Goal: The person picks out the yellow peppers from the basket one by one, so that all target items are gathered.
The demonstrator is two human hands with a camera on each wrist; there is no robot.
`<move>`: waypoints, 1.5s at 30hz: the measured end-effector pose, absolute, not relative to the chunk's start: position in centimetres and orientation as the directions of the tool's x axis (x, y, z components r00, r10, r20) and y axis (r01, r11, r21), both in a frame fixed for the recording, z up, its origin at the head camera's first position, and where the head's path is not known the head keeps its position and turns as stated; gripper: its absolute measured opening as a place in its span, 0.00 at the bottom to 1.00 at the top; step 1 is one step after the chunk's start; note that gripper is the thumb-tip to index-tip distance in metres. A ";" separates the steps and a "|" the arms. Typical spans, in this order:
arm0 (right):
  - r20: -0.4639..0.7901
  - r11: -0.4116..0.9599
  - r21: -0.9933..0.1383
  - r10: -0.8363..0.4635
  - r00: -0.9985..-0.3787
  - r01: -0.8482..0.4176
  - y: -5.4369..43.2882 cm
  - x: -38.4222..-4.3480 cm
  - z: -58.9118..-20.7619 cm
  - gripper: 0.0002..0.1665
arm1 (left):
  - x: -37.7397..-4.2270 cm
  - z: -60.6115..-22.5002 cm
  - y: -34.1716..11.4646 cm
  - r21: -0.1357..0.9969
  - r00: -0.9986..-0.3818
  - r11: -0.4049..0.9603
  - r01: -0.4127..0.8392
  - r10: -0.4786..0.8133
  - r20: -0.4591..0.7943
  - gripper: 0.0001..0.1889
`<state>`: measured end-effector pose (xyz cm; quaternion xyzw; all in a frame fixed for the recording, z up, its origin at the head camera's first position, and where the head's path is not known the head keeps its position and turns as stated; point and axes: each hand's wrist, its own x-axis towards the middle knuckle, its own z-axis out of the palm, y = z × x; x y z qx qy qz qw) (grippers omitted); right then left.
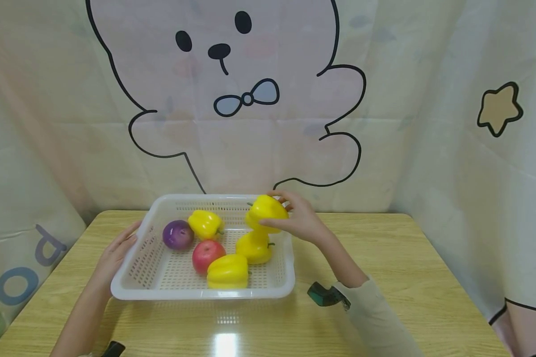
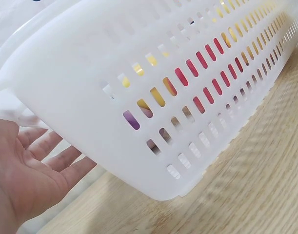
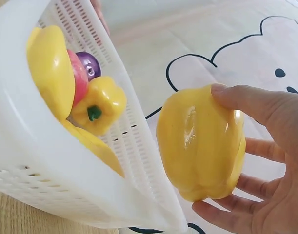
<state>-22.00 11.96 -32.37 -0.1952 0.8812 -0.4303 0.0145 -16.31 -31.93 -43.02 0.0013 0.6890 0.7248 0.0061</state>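
Note:
A white perforated plastic basket stands on the table. My right hand holds a yellow bell pepper over the basket's back right corner, thumb and fingers on either side of it in the right wrist view. Inside the basket are a purple round vegetable or fruit, a red apple-like fruit, and more yellow bell peppers: one at the back, one at the front and one at the right. My left hand lies along the basket's left end with its fingers extended.
The light wooden table runs out to both sides of the basket. A curtain with a bear drawing hangs behind the table's back edge, and further curtains hang at the left and right. Dark wrist straps show on the arms.

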 end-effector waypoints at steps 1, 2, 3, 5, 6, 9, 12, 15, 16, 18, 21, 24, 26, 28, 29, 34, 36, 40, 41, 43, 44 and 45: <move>0.143 0.553 -0.765 -0.352 -0.925 -0.329 12.1 -22.0 -32.4 0.40 | -16.3 -43.0 -31.9 0.999 -1.000 -0.050 -0.006 0.009 -0.006 0.19; 0.143 0.553 -0.767 -0.347 -0.927 -0.326 12.2 -21.9 -32.4 0.40 | -16.3 -43.1 -32.0 0.999 -1.000 -0.047 -0.005 0.009 -0.005 0.19; 0.144 0.555 -0.767 -0.343 -0.928 -0.323 12.4 -21.9 -32.4 0.40 | -16.3 -43.1 -32.0 0.999 -1.000 -0.046 -0.003 0.010 -0.003 0.19; 0.145 0.557 -0.767 -0.334 -0.931 -0.319 12.6 -21.8 -32.4 0.40 | -16.3 -43.1 -32.0 0.999 -1.000 -0.044 -0.001 0.014 0.000 0.19; 0.148 0.557 -0.766 -0.333 -0.931 -0.321 12.7 -21.7 -32.4 0.40 | -16.3 -43.1 -32.0 0.999 -1.000 -0.046 0.002 0.018 0.002 0.19; 0.155 0.559 -0.763 -0.329 -0.932 -0.324 13.1 -21.7 -32.5 0.41 | -16.3 -43.1 -32.0 0.998 -0.999 -0.058 0.012 0.030 0.014 0.19; 0.172 0.556 -0.761 -0.326 -0.930 -0.336 13.6 -21.7 -32.6 0.40 | -16.3 -43.0 -32.0 0.998 -0.999 -0.066 0.014 0.035 0.017 0.19; 0.192 0.558 -0.753 -0.321 -0.927 -0.349 14.1 -21.6 -32.8 0.40 | -16.2 -43.0 -32.0 0.998 -0.999 -0.064 0.010 0.033 0.012 0.19; 0.196 0.559 -0.752 -0.318 -0.927 -0.351 14.2 -21.6 -32.8 0.39 | -16.2 -43.0 -32.0 0.998 -0.999 -0.064 0.007 0.032 0.009 0.19; 0.198 0.559 -0.753 -0.310 -0.930 -0.347 14.5 -21.6 -32.9 0.39 | -16.2 -43.0 -32.0 0.998 -0.999 -0.065 0.005 0.032 0.007 0.18; 0.184 0.561 -0.761 -0.293 -0.938 -0.324 15.0 -21.3 -32.9 0.40 | -16.3 -43.0 -32.0 0.998 -1.000 -0.057 -0.005 0.026 -0.003 0.18; 0.185 0.562 -0.764 -0.279 -0.942 -0.316 15.6 -21.2 -33.1 0.40 | -16.3 -43.0 -32.0 0.999 -1.000 -0.052 -0.010 0.022 -0.009 0.18; 0.188 0.562 -0.766 -0.269 -0.945 -0.312 15.9 -21.0 -33.3 0.40 | -16.3 -43.1 -32.0 0.998 -1.000 -0.054 -0.010 0.024 -0.008 0.18; 0.193 0.562 -0.768 -0.254 -0.948 -0.307 16.2 -20.9 -33.6 0.40 | -16.2 -43.1 -32.0 0.998 -1.000 -0.064 -0.003 0.029 -0.001 0.18; 0.188 0.561 -0.773 -0.245 -0.951 -0.297 16.3 -20.8 -33.7 0.41 | -16.2 -43.1 -32.0 0.998 -0.999 -0.069 0.002 0.033 0.004 0.18; 0.155 0.559 -0.793 -0.202 -0.967 -0.243 16.9 -20.6 -34.1 0.41 | -16.2 -43.1 -32.0 0.997 -0.999 -0.073 0.009 0.035 0.011 0.19; 0.150 0.555 -0.799 -0.191 -0.970 -0.233 17.2 -20.5 -34.3 0.41 | -16.2 -43.1 -32.0 0.998 -0.999 -0.063 0.005 0.033 0.007 0.19; 0.149 0.543 -0.811 -0.167 -0.975 -0.217 17.6 -20.2 -34.7 0.40 | -16.2 -43.1 -32.0 0.999 -0.999 -0.053 0.006 0.031 0.008 0.19; 0.151 0.539 -0.815 -0.162 -0.975 -0.216 17.7 -20.1 -34.8 0.40 | -16.2 -43.1 -32.0 0.999 -0.999 -0.054 0.007 0.032 0.009 0.19; 0.154 0.531 -0.821 -0.149 -0.977 -0.210 17.9 -20.0 -35.1 0.40 | -16.2 -43.1 -32.0 0.998 -0.999 -0.055 0.008 0.032 0.010 0.19; 0.154 0.527 -0.825 -0.141 -0.978 -0.206 18.0 -19.9 -35.2 0.41 | -16.2 -43.1 -32.0 0.999 -0.999 -0.054 0.006 0.032 0.007 0.19; 0.155 0.521 -0.829 -0.135 -0.979 -0.203 18.0 -19.8 -35.3 0.41 | -16.2 -43.1 -32.0 0.999 -0.999 -0.053 0.003 0.031 0.005 0.18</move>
